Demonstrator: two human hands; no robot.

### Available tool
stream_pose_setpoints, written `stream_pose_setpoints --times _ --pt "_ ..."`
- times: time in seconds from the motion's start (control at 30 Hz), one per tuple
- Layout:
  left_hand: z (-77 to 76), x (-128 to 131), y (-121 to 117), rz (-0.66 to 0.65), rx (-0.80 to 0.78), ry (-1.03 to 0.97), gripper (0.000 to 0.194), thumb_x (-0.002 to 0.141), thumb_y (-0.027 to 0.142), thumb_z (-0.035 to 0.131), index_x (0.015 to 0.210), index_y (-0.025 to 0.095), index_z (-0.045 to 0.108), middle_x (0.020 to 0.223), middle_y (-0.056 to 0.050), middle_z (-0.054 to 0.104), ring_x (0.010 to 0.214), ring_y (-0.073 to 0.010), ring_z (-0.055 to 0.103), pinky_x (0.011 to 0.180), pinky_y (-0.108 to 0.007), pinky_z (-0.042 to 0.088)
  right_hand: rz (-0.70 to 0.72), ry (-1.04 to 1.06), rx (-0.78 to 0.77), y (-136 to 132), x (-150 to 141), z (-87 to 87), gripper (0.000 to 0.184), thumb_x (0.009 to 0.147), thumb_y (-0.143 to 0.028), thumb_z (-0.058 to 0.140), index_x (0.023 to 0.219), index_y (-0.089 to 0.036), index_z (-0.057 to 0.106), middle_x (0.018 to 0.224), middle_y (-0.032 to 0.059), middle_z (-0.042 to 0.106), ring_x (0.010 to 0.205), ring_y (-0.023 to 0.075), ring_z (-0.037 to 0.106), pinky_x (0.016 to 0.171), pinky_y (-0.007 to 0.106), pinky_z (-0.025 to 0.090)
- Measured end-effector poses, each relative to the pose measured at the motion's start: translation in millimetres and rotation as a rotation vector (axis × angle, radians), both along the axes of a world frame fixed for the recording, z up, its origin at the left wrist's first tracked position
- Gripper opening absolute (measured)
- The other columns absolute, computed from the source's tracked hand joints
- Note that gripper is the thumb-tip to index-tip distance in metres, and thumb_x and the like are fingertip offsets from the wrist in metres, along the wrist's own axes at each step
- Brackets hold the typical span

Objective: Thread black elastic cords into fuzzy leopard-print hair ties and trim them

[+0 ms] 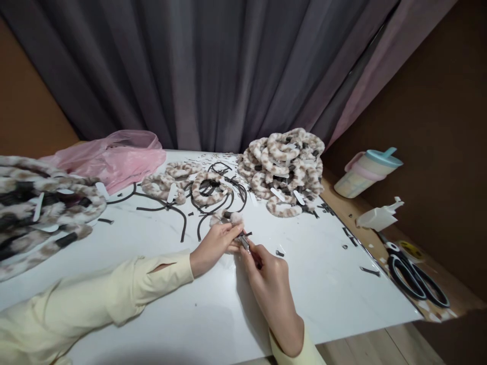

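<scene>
My left hand [216, 243] is closed on a fluffy spotted ring [235, 218], pale with a dark section, just above the white table. My right hand [268, 274] is closed around a small metal tool [245, 243], its tip meeting the work at my left fingertips. A short dark tube end sticks out there. Fingers hide most of the tool and its exact kind. Just beyond my hands lie another fluffy ring [208, 195] and several loose black tubes [184, 220].
Fluffy rings with white tags form a pile [285, 162] at the back right and another heap [45, 208] at the left. A pink plastic bag [114, 154] lies behind. Along the right edge are a cup [361, 175], a white bottle [378, 218] and scissors [414, 279].
</scene>
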State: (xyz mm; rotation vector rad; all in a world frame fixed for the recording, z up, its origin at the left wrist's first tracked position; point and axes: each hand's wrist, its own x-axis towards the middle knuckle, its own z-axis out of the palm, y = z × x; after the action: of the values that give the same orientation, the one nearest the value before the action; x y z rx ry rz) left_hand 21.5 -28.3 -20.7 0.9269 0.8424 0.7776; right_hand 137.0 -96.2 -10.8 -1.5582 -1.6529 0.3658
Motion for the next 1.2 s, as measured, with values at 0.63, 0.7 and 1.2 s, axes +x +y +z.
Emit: stream_pose_setpoints --times 0.63,0.7,1.2 --pt "-7.3 -2.4 7.0 -0.024 0.056 0.042 0.043 0.072 0.05 0.065 0.073 0.008 0.057 0.074 -0.012 0.067 0.073 -0.0222 0.069 0.062 -0.027 0.056 -0.177 0.144 -0.226 -5.6 69.4 7.8 0.039 0.07 -0.049 0.061 0.083 -0.013 0.068 0.06 0.0027 0.06 0.051 0.0129 0.046 0.048 0.022 0.037" --pt "-5.7 -2.6 7.1 -0.029 0.048 0.038 0.043 0.07 0.05 0.067 0.075 0.008 0.057 0.072 -0.011 0.067 0.072 -0.0226 0.069 0.061 -0.027 0.056 -0.193 0.189 -0.271 -5.1 79.3 8.6 0.04 0.066 -0.05 0.066 0.082 -0.014 0.069 0.059 0.002 0.058 0.052 0.0126 0.044 0.047 0.022 0.036" --pt "5.0 -5.3 3.1 -0.087 0.054 0.024 0.038 0.068 0.045 0.068 0.078 0.009 0.058 0.071 -0.009 0.068 0.065 -0.0207 0.069 0.062 -0.026 0.055 0.019 0.627 -0.603 0.7 37.5 11.9 0.041 0.069 -0.049 0.067 0.082 -0.01 0.069 0.049 -0.0033 0.045 0.042 0.0045 0.027 0.039 0.02 0.017"
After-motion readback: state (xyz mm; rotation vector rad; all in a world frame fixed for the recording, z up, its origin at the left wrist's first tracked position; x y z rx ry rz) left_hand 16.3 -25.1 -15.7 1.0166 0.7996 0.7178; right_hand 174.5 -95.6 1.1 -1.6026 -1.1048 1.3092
